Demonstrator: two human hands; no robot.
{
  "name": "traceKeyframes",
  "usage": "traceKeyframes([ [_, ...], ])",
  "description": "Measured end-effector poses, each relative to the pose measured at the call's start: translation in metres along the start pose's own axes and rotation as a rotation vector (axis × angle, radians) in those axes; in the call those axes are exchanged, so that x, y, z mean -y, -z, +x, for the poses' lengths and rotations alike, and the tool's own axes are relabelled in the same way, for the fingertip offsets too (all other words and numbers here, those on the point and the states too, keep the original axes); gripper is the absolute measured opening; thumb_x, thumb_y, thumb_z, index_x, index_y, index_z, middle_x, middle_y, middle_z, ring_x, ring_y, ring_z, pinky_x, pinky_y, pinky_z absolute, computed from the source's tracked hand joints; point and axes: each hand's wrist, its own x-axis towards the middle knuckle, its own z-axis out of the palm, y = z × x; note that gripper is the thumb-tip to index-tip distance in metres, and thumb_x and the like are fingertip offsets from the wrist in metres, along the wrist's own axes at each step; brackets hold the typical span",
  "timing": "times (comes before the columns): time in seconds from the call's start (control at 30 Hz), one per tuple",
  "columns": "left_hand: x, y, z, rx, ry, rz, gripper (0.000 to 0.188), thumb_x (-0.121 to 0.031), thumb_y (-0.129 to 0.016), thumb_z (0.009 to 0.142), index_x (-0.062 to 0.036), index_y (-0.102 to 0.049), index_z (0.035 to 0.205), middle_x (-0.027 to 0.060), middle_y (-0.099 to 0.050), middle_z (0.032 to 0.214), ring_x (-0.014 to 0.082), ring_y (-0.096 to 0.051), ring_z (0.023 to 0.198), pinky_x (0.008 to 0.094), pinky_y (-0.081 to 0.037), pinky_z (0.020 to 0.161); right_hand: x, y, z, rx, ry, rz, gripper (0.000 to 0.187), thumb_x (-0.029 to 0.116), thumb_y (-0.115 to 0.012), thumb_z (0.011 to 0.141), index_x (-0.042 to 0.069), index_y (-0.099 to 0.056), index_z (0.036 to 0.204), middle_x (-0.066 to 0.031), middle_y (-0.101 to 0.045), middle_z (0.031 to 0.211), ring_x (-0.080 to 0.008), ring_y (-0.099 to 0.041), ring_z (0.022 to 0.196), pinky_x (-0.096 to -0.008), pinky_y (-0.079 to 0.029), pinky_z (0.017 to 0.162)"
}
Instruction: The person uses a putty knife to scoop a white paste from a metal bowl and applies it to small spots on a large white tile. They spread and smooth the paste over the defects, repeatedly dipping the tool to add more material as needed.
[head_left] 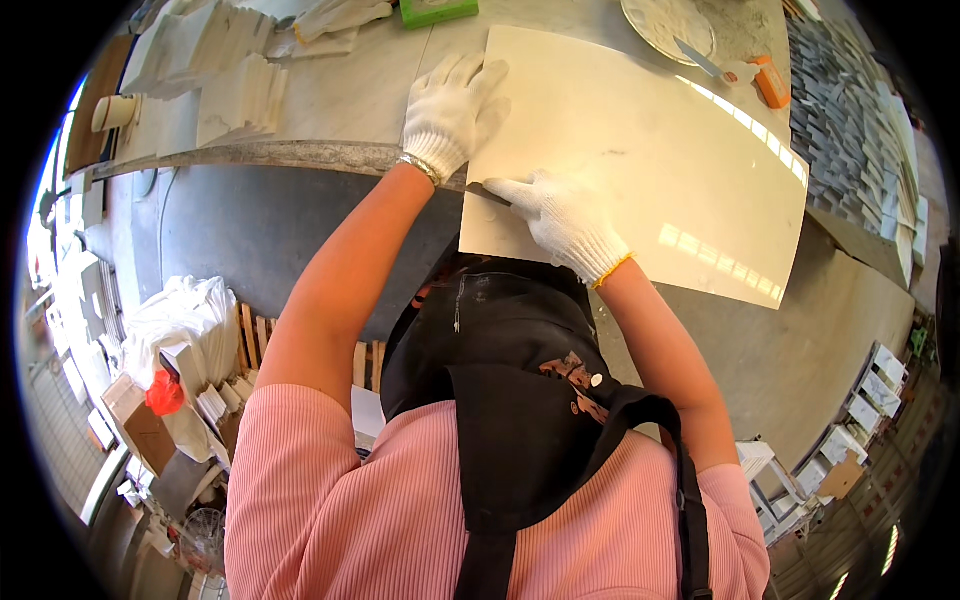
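A large glossy white slab [640, 150] lies on the worktable, its near part jutting out past the table's edge. Bright window-like reflections run across its right side. My left hand [448, 112], in a white knitted glove, rests flat by the slab's left edge, fingers stretched forward. My right hand [565, 218], gloved the same way, lies on the slab's near left part. Its index finger points out to the left edge; the other fingers are partly hidden beneath the palm. I see nothing held in either hand.
Stacked pale stone pieces [200, 60] stand on the worktable [350, 100] at left, near a green block [438, 11]. A round dish of whitish material [668, 25], a scraper [700, 58] and an orange box [771, 82] sit far right. Grey strips [850, 130] pile beyond.
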Motion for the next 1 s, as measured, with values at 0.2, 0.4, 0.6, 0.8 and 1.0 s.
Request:
traceKeyframes([
  [0.2, 0.003, -0.004, -0.002, 0.001, 0.013, 0.045, 0.049, -0.043, -0.063, 0.093, -0.0241, -0.059, 0.138, 0.0086, -0.058, 0.141, 0.0358, -0.049, 0.135, 0.0492, -0.037, 0.110, 0.005, 0.007, 0.000, 0.102, 0.040, -0.078, 0.050, 0.005, -0.054, 0.089, 0.030, -0.065, 0.130, -0.0131, -0.066, 0.093, -0.0342, -0.067, 0.084, -0.0443, -0.055, 0.071],
  [0.4, 0.002, -0.003, -0.001, 0.016, 0.013, 0.050, 0.049, -0.044, -0.063, 0.093, -0.0238, -0.059, 0.138, 0.0093, -0.058, 0.142, 0.0365, -0.049, 0.135, 0.0495, -0.037, 0.110, -0.005, 0.001, -0.010, 0.132, 0.087, -0.053, 0.046, 0.009, -0.058, 0.090, 0.031, -0.068, 0.129, -0.0133, -0.062, 0.086, -0.0333, -0.062, 0.076, -0.0431, -0.052, 0.068],
  [0.6, 0.001, -0.003, 0.000, -0.002, 0.015, 0.016, 0.049, -0.044, -0.063, 0.092, -0.0238, -0.060, 0.137, 0.0084, -0.058, 0.140, 0.0355, -0.050, 0.134, 0.0491, -0.039, 0.109, 0.003, 0.005, -0.043, 0.242, 0.039, 0.104, 0.038, 0.012, -0.066, 0.090, 0.026, -0.073, 0.124, -0.0142, -0.063, 0.087, -0.0318, -0.064, 0.084, -0.0416, -0.052, 0.074],
  [0.8, -0.002, 0.005, 0.001, 0.042, 0.027, -0.009, 0.049, -0.043, -0.065, 0.091, -0.0240, -0.060, 0.136, 0.0082, -0.058, 0.141, 0.0335, -0.049, 0.134, 0.0486, -0.039, 0.109, -0.015, 0.009, -0.038, -0.038, -0.014, 0.146, 0.042, 0.010, -0.067, 0.088, 0.023, -0.069, 0.129, -0.0138, -0.064, 0.089, -0.0295, -0.064, 0.078, -0.0373, -0.054, 0.072],
  [1.0, -0.001, 0.001, 0.001, 0.036, 0.037, 0.025, 0.049, -0.043, -0.064, 0.092, -0.0238, -0.059, 0.137, 0.0078, -0.057, 0.142, 0.0332, -0.048, 0.135, 0.0484, -0.037, 0.111, -0.002, -0.002, -0.015, -0.011, 0.040, -0.095, 0.041, 0.014, -0.066, 0.089, 0.025, -0.068, 0.128, -0.0107, -0.066, 0.088, -0.0302, -0.066, 0.080, -0.0391, -0.054, 0.071],
])
